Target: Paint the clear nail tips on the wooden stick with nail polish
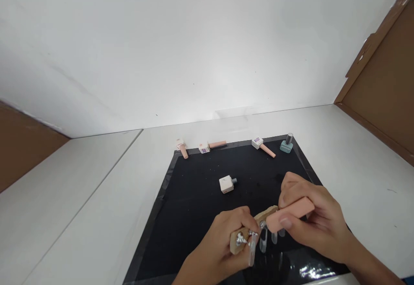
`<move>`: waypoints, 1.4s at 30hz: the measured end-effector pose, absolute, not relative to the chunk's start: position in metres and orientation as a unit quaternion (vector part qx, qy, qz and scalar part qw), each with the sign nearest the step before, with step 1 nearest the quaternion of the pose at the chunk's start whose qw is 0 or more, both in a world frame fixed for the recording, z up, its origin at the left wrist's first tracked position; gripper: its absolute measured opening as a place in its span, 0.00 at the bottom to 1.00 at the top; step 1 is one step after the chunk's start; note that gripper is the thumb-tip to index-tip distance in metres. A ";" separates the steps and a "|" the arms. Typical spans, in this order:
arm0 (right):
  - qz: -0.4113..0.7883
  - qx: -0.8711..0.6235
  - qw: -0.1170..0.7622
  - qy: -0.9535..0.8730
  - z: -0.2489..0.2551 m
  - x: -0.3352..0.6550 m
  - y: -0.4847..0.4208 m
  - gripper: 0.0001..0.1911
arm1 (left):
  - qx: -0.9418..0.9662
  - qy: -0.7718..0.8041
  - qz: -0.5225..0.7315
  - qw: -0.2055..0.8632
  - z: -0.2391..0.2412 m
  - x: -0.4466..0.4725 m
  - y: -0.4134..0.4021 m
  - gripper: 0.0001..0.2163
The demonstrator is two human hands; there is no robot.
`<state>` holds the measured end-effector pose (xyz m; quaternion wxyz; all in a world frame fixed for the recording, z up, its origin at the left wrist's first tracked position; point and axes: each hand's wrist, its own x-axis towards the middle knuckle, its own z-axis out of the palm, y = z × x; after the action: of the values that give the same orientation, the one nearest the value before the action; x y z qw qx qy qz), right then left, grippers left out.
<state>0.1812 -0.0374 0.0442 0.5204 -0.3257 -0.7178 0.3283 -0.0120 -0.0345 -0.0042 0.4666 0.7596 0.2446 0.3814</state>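
My left hand (223,242) is closed around a tan nail-tip display stand (267,212), a strip with silver metal holders. Clear false nail tips (263,244) stick out from the holders toward me, one of them close to my left thumb. In my right hand (315,220) a peach-coloured nail polish cap (291,215) is pinched between thumb and fingers, right beside the far end of the stand. Any brush on the cap is hidden from view. Beyond my hands an uncapped white nail polish bottle (227,184) lies on its side, its grey neck pointing right.
Along the back of the black mat (190,207) lie white bottles with peach caps: a left one (182,147), a middle one (210,145) and a right one (262,146). A teal bottle (286,143) stands upright at the back right corner. Brown cardboard panels (384,78) flank the white table.
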 end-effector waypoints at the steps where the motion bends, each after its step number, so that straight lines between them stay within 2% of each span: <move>1: 0.325 -0.332 0.522 -0.715 0.044 0.181 -0.037 0.08 | 0.758 0.244 0.383 0.468 -0.003 -0.012 -0.035 0.06; 7: 0.325 -0.352 0.530 -0.699 0.044 0.179 -0.037 0.08 | 0.732 0.262 0.387 0.495 0.003 -0.009 -0.036 0.05; 13: 0.359 -0.365 0.561 -0.651 0.040 0.182 -0.038 0.04 | 0.586 0.239 0.403 0.661 -0.004 -0.004 -0.038 0.13; 18: 0.398 -0.315 0.546 -0.667 0.041 0.182 -0.038 0.04 | 0.503 0.156 0.419 0.740 -0.008 0.004 -0.034 0.13; 26: 0.357 -0.322 0.517 -0.709 0.048 0.178 -0.035 0.04 | 0.481 0.144 0.415 0.759 -0.008 0.006 -0.032 0.13; 42: 0.262 -0.376 0.530 -0.714 0.054 0.185 -0.030 0.07 | 0.500 0.151 0.421 0.742 -0.008 0.004 -0.032 0.11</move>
<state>0.1850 -0.0305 0.0542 0.5296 -0.3764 -0.7137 0.2617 0.0044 -0.0315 -0.0079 0.7416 0.5005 0.1506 0.4205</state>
